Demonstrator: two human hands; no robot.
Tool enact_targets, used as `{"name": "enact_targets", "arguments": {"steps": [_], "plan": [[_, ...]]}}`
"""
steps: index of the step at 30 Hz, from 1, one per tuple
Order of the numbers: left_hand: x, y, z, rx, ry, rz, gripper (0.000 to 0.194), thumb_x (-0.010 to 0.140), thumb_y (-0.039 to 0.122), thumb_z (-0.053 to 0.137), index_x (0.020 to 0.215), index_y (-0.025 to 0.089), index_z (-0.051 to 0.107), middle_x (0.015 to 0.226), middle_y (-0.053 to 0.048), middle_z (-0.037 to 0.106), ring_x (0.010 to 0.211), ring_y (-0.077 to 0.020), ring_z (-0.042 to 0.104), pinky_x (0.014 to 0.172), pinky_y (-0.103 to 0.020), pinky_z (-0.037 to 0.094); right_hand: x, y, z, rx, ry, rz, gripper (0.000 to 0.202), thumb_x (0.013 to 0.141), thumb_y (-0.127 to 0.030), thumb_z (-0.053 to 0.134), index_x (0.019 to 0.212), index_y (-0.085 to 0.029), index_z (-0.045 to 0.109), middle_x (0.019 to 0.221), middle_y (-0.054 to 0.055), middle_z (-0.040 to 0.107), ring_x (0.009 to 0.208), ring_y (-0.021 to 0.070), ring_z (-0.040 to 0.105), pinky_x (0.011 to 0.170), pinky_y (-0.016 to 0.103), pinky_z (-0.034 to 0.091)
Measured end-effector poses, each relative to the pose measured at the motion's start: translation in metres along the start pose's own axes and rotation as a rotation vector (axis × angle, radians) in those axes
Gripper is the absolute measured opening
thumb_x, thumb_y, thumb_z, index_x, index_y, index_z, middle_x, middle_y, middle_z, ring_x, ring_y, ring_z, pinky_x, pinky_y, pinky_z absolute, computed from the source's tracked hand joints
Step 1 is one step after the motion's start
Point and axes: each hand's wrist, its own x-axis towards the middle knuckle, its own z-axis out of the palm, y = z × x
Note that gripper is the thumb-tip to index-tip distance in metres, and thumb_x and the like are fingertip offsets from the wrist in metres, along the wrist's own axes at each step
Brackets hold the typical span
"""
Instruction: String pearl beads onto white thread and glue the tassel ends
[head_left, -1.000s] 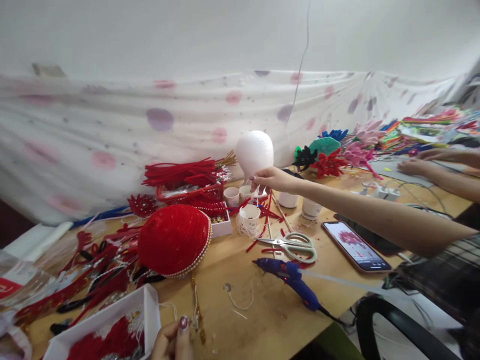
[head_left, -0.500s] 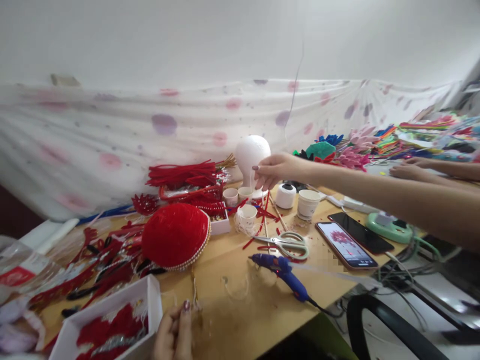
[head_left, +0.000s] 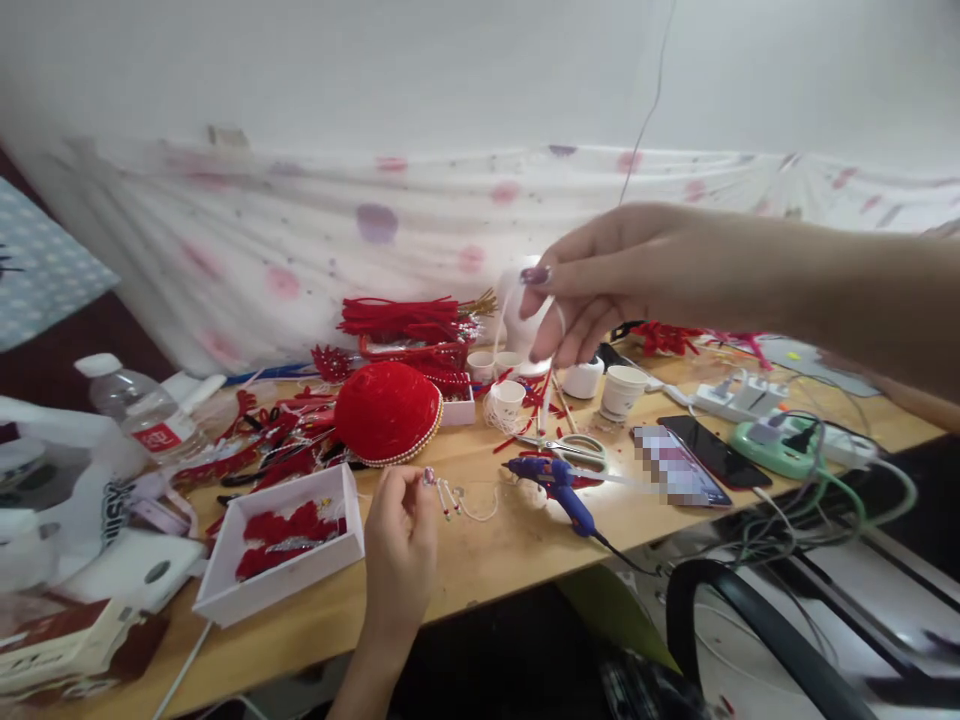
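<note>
My left hand (head_left: 401,545) is above the front of the table, closed in a pinch. A small ornament with short beaded dangles (head_left: 447,498) is between its fingertips. My right hand (head_left: 600,280) is raised high over the table, thumb and finger pinched on a thin white strand (head_left: 504,318) that hangs down in a loop. Whether the strand is thread or tiny beads is too blurred to tell. Behind my left hand lies a red dome-shaped cap (head_left: 386,410) edged with pearls. A blue glue gun (head_left: 551,482) rests to its right, beside scissors (head_left: 577,452).
A white box (head_left: 281,580) with red pieces is left of my left hand. Paper cups (head_left: 622,393), a white foam head (head_left: 525,320) and red stems (head_left: 405,318) stand behind. Phones (head_left: 712,450), a green power strip (head_left: 772,447) and cables are at right; a bottle (head_left: 139,405) at left.
My right hand has come nearer to the camera with the white strand. My left hand shows more fully, with the beaded dangles in sight. The view has shifted; the other person's hands are out of sight.
</note>
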Motion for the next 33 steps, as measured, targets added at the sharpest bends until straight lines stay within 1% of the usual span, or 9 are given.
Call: {"name": "enact_targets", "arguments": {"steps": [2,4,8,12,15,18,23,29,33], "plan": [[0.001,0.01,-0.002,-0.009,-0.01,0.041,0.019,0.092,0.04,0.056,0.086,0.023,0.063,0.08,-0.002,0.066,0.079,-0.0198,0.061,0.074,-0.03,0.046,-0.005,0.0,0.015,0.047,-0.089,0.018,0.021,0.093,-0.031,0.067,0.081,-0.016,0.076,0.073,0.005,0.08,0.063,0.0165,0.077,0.061,0.026,0.064],[0.0,0.019,-0.003,-0.05,-0.031,0.047,0.02,0.094,0.041,0.054,0.09,0.022,0.062,0.085,-0.004,0.071,0.082,-0.0205,0.065,0.078,-0.031,0.048,-0.008,0.003,0.032,0.088,-0.143,0.08,0.022,0.09,-0.031,0.07,0.073,-0.017,0.072,0.074,0.006,0.08,0.06,0.016,0.076,0.056,0.024,0.063],[-0.008,0.03,0.004,-0.149,-0.033,-0.006,0.023,0.096,0.042,0.054,0.089,0.022,0.059,0.081,-0.004,0.072,0.07,-0.0187,0.066,0.069,-0.03,0.051,-0.011,0.011,0.061,0.17,-0.233,0.192,0.023,0.084,-0.033,0.077,0.07,-0.018,0.068,0.076,0.004,0.08,0.063,0.0131,0.075,0.06,0.023,0.063],[-0.014,0.034,0.015,-0.269,-0.034,-0.014,0.024,0.094,0.044,0.059,0.087,0.021,0.06,0.074,-0.003,0.071,0.067,-0.0186,0.068,0.062,-0.028,0.052,-0.009,0.019,0.075,0.24,-0.28,0.262,0.027,0.084,-0.035,0.079,0.072,-0.016,0.063,0.072,0.002,0.077,0.057,0.009,0.073,0.06,0.02,0.062],[-0.017,0.038,0.023,-0.375,-0.046,-0.057,0.031,0.09,0.051,0.063,0.087,0.02,0.061,0.074,-0.004,0.071,0.066,-0.0193,0.069,0.059,-0.028,0.053,-0.005,0.026,0.077,0.298,-0.29,0.258,0.028,0.086,-0.034,0.077,0.071,-0.015,0.063,0.07,0.002,0.078,0.056,0.0091,0.073,0.057,0.019,0.062],[-0.02,0.045,0.027,-0.458,-0.032,-0.111,0.032,0.09,0.052,0.064,0.085,0.02,0.061,0.073,-0.003,0.071,0.068,-0.0188,0.069,0.063,-0.029,0.055,-0.002,0.034,0.075,0.361,-0.254,0.232,0.027,0.083,-0.035,0.08,0.069,-0.017,0.066,0.07,0.004,0.079,0.055,0.0106,0.073,0.056,0.02,0.063],[-0.024,0.051,0.029,-0.463,-0.015,-0.103,0.031,0.093,0.05,0.061,0.083,0.02,0.06,0.071,-0.002,0.069,0.068,-0.0177,0.067,0.065,-0.03,0.054,0.002,0.044,0.069,0.397,-0.231,0.176,0.023,0.076,-0.035,0.085,0.067,-0.02,0.071,0.07,0.004,0.079,0.057,0.013,0.074,0.051,0.021,0.062],[-0.019,0.038,0.028,-0.481,-0.076,-0.086,0.031,0.095,0.05,0.057,0.085,0.02,0.057,0.073,-0.002,0.069,0.066,-0.0174,0.067,0.063,-0.03,0.054,0.004,0.046,0.062,0.347,-0.22,0.182,0.023,0.075,-0.041,0.084,0.069,-0.023,0.073,0.075,0.005,0.08,0.058,0.0142,0.073,0.05,0.023,0.059],[-0.001,0.025,0.026,-0.457,0.038,-0.11,0.028,0.091,0.046,0.063,0.081,0.02,0.057,0.071,-0.002,0.07,0.069,-0.0189,0.068,0.066,-0.031,0.054,-0.002,0.035,0.059,0.297,-0.223,0.166,0.019,0.078,-0.039,0.082,0.072,-0.023,0.074,0.079,0.004,0.081,0.062,0.0133,0.073,0.053,0.022,0.059]]}}
